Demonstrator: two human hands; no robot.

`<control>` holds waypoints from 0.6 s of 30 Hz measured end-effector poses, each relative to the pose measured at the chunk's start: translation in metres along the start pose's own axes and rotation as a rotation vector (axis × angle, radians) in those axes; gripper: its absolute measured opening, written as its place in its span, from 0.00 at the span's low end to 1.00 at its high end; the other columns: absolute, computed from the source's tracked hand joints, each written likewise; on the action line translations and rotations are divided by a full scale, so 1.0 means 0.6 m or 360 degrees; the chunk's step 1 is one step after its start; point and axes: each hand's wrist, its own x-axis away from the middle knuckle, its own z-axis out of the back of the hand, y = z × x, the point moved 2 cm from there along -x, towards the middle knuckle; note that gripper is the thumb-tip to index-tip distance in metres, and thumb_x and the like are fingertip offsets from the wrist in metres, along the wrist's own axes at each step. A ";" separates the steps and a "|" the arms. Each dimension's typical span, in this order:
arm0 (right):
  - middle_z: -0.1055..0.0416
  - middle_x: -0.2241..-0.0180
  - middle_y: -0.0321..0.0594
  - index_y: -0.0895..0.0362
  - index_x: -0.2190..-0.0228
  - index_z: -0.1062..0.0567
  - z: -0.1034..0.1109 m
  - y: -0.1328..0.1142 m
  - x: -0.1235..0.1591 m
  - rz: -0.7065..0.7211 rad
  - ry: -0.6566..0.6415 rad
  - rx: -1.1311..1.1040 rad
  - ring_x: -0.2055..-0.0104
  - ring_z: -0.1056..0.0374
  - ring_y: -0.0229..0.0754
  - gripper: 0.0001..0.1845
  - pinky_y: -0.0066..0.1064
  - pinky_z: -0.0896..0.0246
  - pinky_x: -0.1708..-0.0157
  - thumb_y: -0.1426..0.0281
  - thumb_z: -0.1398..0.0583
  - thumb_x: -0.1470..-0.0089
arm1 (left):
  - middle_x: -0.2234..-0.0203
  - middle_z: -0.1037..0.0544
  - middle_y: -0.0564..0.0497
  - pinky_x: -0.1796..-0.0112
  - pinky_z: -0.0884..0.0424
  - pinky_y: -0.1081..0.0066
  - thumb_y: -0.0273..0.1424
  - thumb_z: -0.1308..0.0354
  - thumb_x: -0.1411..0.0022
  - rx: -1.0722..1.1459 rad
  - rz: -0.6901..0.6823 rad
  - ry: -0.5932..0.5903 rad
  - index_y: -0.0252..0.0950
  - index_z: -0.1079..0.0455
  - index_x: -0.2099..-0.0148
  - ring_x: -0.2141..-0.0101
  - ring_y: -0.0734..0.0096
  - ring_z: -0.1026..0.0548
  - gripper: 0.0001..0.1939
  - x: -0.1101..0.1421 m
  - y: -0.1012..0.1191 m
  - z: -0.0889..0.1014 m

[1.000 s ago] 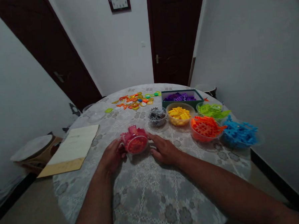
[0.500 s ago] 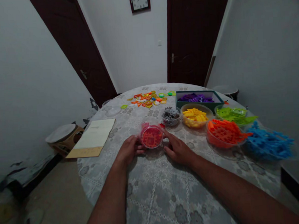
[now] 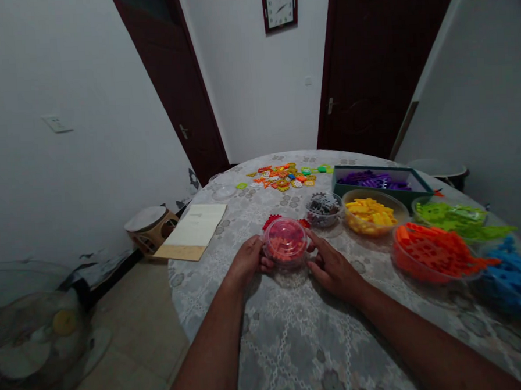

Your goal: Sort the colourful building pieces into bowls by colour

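A clear tub (image 3: pixel 287 240), its round face turned farther upward than a second earlier, is gripped between left hand (image 3: pixel 250 257) and right hand (image 3: pixel 335 265) at the table (image 3: pixel 286 345); red pieces (image 3: pixel 271 221) peek out behind, suggesting it is emptying.

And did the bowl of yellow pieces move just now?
No, the bowl of yellow pieces sits in the same spot in front of the open box; only the view shifted.
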 end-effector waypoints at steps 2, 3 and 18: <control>0.32 0.50 0.43 0.45 0.25 0.54 0.001 -0.002 0.000 0.0006 0.0010 0.0001 0.68 0.32 0.36 0.45 0.34 0.29 0.63 0.73 0.43 0.35 | 0.77 0.25 0.52 0.76 0.28 0.74 0.58 0.41 0.36 -0.0030 -0.0016 -0.0018 0.37 0.32 0.57 0.81 0.73 0.26 0.27 0.005 0.003 -0.002; 0.32 0.50 0.43 0.46 0.25 0.54 0.002 -0.003 0.000 0.0010 0.0015 -0.0003 0.69 0.32 0.36 0.45 0.34 0.29 0.63 0.72 0.43 0.35 | 0.78 0.25 0.53 0.77 0.30 0.74 0.58 0.42 0.36 -0.0044 -0.0037 -0.0022 0.37 0.32 0.58 0.81 0.73 0.27 0.27 0.006 0.005 -0.002; 0.31 0.53 0.42 0.44 0.26 0.50 0.016 -0.033 0.000 0.0114 0.0122 -0.0066 0.70 0.36 0.36 0.42 0.32 0.31 0.66 0.72 0.41 0.35 | 0.84 0.37 0.59 0.79 0.41 0.76 0.51 0.40 0.35 -0.0040 -0.0305 0.0127 0.39 0.34 0.69 0.83 0.77 0.40 0.21 0.014 0.034 -0.010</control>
